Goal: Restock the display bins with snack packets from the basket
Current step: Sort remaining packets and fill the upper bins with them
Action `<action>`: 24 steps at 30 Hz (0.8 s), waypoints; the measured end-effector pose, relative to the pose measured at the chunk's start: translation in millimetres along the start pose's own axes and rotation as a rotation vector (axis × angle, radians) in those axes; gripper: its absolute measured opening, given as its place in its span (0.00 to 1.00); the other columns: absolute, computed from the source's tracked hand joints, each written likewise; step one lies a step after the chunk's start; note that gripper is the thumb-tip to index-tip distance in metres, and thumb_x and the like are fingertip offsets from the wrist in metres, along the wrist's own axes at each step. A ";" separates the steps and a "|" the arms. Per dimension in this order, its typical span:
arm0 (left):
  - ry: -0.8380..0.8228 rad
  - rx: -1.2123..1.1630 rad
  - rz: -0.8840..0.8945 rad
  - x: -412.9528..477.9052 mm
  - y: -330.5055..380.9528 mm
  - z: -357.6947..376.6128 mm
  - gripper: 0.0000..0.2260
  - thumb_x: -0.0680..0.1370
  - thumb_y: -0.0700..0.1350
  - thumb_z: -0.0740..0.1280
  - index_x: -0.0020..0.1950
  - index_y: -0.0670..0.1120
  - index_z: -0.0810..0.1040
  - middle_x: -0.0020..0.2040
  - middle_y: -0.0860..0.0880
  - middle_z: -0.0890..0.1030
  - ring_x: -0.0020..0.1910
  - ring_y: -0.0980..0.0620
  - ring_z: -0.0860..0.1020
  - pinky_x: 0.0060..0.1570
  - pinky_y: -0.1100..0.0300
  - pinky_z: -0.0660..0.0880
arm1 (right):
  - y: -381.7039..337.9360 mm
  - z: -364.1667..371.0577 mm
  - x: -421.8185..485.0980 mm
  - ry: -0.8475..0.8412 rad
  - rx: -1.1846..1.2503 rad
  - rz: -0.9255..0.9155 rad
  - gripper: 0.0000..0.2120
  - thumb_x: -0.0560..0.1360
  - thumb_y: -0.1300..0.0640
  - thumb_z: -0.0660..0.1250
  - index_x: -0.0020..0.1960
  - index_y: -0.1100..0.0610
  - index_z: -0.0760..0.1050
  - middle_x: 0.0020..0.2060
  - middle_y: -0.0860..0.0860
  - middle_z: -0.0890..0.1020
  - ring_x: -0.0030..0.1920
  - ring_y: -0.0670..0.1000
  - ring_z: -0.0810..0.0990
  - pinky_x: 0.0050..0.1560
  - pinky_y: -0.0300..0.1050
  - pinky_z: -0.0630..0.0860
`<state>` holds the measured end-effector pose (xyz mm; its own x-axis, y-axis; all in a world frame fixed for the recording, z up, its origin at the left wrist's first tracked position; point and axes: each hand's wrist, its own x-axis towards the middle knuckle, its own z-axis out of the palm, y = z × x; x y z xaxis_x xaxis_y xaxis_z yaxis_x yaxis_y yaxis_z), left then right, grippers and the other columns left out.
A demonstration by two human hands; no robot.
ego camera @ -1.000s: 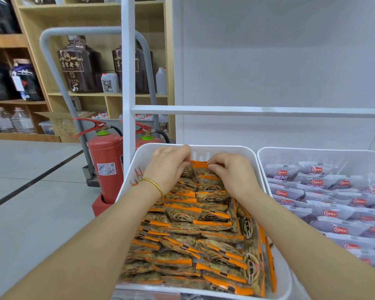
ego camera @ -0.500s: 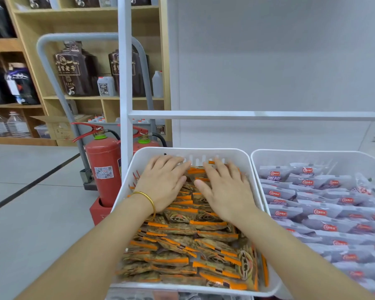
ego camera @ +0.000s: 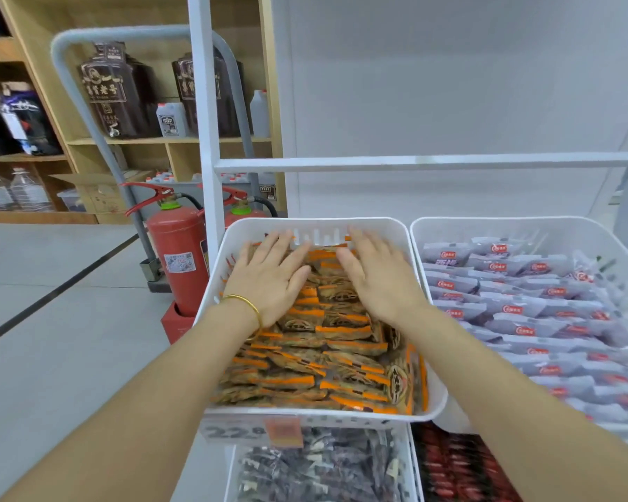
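Note:
A white display bin point(ego camera: 435, 400) holds rows of orange-and-brown snack packets point(ego camera: 327, 353). My left hand point(ego camera: 269, 280), with a gold bangle on its wrist, lies flat with spread fingers on the packets at the bin's far left. My right hand point(ego camera: 377, 277) lies flat the same way at the far right. Neither hand holds a packet. No basket is in view.
A second white bin point(ego camera: 419, 233) of purple-grey packets point(ego camera: 522, 313) stands to the right. Lower bins hold dark packets point(ego camera: 323, 469) and red packets point(ego camera: 461, 469). A price label point(ego camera: 254, 432) hangs on the bin's front. Two red fire extinguishers point(ego camera: 178, 255) and a grey trolley handle point(ego camera: 84, 103) stand left. White rack bars point(ego camera: 414, 163) cross above.
My fingers went from pinching packets at the back of the bin to lying flat on them. Since then both hands have moved a little farther apart.

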<state>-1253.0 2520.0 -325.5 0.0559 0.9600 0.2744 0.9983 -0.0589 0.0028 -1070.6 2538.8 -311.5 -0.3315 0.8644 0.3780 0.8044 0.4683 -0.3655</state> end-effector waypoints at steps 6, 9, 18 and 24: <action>-0.059 -0.025 0.033 -37.0 31.8 4.6 0.23 0.80 0.59 0.39 0.75 0.60 0.40 0.77 0.51 0.39 0.75 0.51 0.36 0.73 0.45 0.37 | 1.5 -65.3 -54.5 0.138 0.571 0.107 0.19 0.81 0.62 0.56 0.72 0.57 0.65 0.67 0.49 0.72 0.66 0.44 0.69 0.62 0.29 0.60; -0.120 0.045 0.002 -36.9 37.8 15.5 0.24 0.80 0.60 0.39 0.75 0.60 0.37 0.77 0.50 0.39 0.75 0.49 0.37 0.72 0.43 0.36 | -6.2 -52.9 -89.4 0.015 0.364 0.094 0.18 0.78 0.67 0.59 0.67 0.57 0.71 0.57 0.48 0.77 0.58 0.45 0.73 0.56 0.30 0.65; -0.129 -0.041 0.046 -63.6 70.3 6.8 0.23 0.81 0.59 0.41 0.76 0.60 0.41 0.77 0.50 0.38 0.75 0.51 0.36 0.73 0.45 0.37 | -10.3 -19.9 -114.0 0.145 -0.391 0.089 0.19 0.53 0.63 0.79 0.38 0.56 0.74 0.25 0.54 0.75 0.34 0.57 0.76 0.33 0.43 0.66; -0.241 -0.037 0.021 -64.4 76.4 0.2 0.23 0.81 0.59 0.41 0.76 0.60 0.44 0.77 0.49 0.36 0.75 0.51 0.35 0.72 0.43 0.37 | 5.0 -17.8 -87.7 0.204 -0.435 0.027 0.22 0.43 0.62 0.80 0.31 0.56 0.73 0.22 0.53 0.73 0.29 0.57 0.75 0.33 0.43 0.70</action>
<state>-1180.2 2453.8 -343.1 0.0837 0.9958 0.0376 0.9957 -0.0851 0.0360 -1028.8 2462.1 -331.3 -0.2396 0.8013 0.5481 0.9574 0.2888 -0.0037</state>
